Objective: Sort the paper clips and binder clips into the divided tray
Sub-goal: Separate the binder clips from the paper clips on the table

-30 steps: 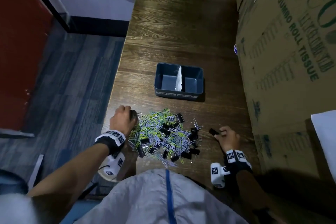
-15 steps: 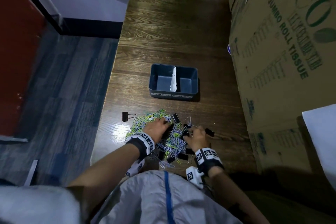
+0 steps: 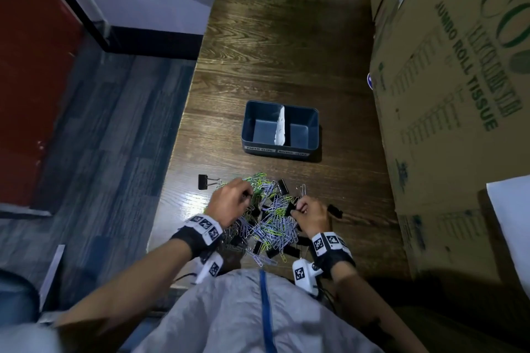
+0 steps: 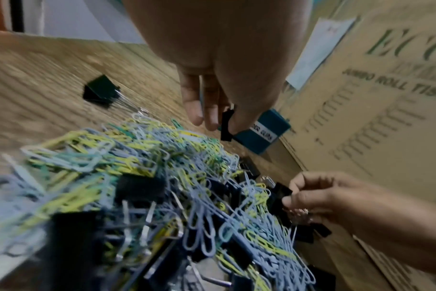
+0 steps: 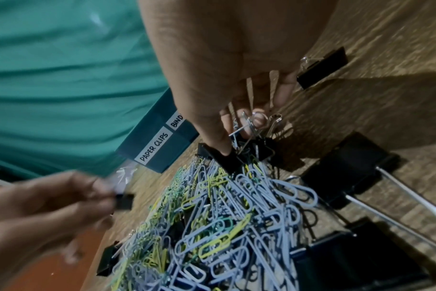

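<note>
Compared with one second ago, both hands have been brought in from the outer edges of the pile [image 3: 265, 221] to its far part; the head view has also shifted slightly, so the tray sits a little differently in the picture. A lone binder clip [image 3: 206, 181] is now seen lying on the worktop [image 3: 286, 51] at the far left of the pile, where the left hand was before; it seems to have been left there, although this is only a judgement.

The left hand [image 3: 229, 202] is now held over the pile with the fingers pointing down, and a small black binder clip [image 4: 226, 125] is pinched between thumb and fingertips; the right hand [image 3: 311, 213] is curled round several binder clips [image 5: 251, 135], whose wire handles are seen between its fingers. How many are held cannot be told.

The divided tray [image 3: 279, 152] stands beyond the pile, well apart from both hands; its two compartments, split by a white divider [image 3: 280, 126], are seen without any clip inside, and labels are fixed on its near wall. The paper clips [image 5: 236, 226] are mixed with black binder clips in one heap.

It is judged that the picking of binder clips has begun and nothing has been sorted yet; the carrying to the labelled binder clip compartment is expected next.
</note>
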